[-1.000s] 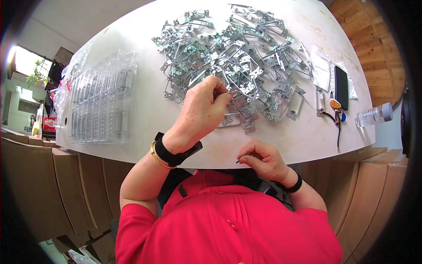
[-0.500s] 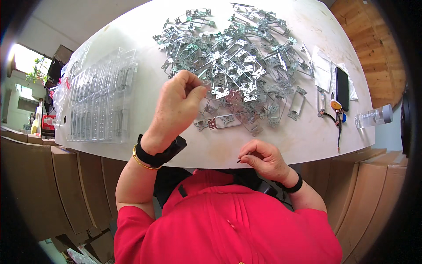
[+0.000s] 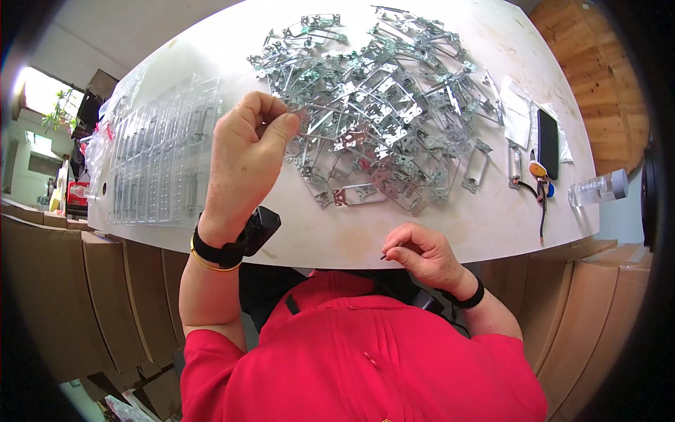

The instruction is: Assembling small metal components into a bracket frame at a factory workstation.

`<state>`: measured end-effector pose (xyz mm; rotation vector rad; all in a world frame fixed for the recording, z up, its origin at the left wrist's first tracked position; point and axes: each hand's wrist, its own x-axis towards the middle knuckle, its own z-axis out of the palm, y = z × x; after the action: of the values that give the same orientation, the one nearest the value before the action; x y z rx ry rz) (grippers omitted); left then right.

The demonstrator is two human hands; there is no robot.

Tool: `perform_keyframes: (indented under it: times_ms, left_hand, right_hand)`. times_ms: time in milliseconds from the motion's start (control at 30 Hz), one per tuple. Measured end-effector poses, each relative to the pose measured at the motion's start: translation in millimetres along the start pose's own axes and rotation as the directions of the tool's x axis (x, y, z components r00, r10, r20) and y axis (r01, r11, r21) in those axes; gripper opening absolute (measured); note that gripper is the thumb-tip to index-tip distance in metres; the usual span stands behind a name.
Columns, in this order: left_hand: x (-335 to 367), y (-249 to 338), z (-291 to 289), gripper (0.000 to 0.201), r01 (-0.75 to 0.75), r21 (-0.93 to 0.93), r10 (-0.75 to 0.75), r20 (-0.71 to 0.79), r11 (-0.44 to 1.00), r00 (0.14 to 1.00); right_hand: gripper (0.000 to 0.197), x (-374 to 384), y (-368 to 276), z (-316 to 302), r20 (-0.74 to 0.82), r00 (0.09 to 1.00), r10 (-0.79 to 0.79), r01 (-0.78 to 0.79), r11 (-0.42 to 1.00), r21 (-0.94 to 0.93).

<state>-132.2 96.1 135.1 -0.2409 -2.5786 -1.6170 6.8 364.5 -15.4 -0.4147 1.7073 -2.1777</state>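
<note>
My left hand (image 3: 246, 155) is raised at the left edge of a large heap of shiny metal brackets (image 3: 394, 133), thumb and forefinger pinched together. A small greyish, blurred bit shows at those fingertips, too unclear to name. By the table's front edge, my right hand (image 3: 422, 253) is closed around a thin dark rod (image 3: 384, 257); only its short end sticks out past the fingers. Between the hands, a frame-shaped bracket (image 3: 360, 195) lies at the heap's near edge. Another single bracket (image 3: 477, 166) rests to the right of the heap.
Clear plastic trays (image 3: 151, 162) with metal parts inside stand at left on the white table (image 3: 337, 243). At right lie a black phone (image 3: 548, 144), a plastic bag (image 3: 515, 112), a corded item with yellow and blue parts (image 3: 538, 170) and a clear bottle (image 3: 598, 188). Cardboard boxes (image 3: 53, 295) flank the table.
My left hand has moved left and slightly away from me, still pinched. Several brackets along the heap's near left side have shifted. My right hand has stayed in place.
</note>
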Motion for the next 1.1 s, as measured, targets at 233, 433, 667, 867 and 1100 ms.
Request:
perform_keyframes:
  times_ms: [233,433,667,867,1100]
  left_hand:
    - [-1,2,-1,0.007,0.016,-0.012,-0.016,-0.034,1.0,0.999]
    - [-1,11,-7,0.007,0.011,-0.126,-0.02,-0.07,0.992,0.997]
    - [2,16,-18,0.006,-0.046,-0.101,0.029,-0.167,0.994,0.986]
    - [-14,-5,4,0.004,-0.128,0.018,0.129,-0.12,0.992,0.984]
    - [-17,-18,10,0.004,-0.119,0.089,0.127,-0.089,0.989,0.988]
  right_hand:
    - [0.01,0,-2,1,-0.004,1.0,0.011,-0.011,1.0,0.01]
    - [0.01,1,0,0,-0.006,1.0,0.005,-0.005,1.0,0.012]
    - [0.01,1,-2,0,-0.008,1.0,0.008,-0.008,1.0,0.01]
    - [0.011,0,-2,1,-0.014,1.0,0.027,-0.027,1.0,0.006]
    - [0.011,1,-3,1,-0.014,1.0,0.015,-0.015,1.0,-0.001]
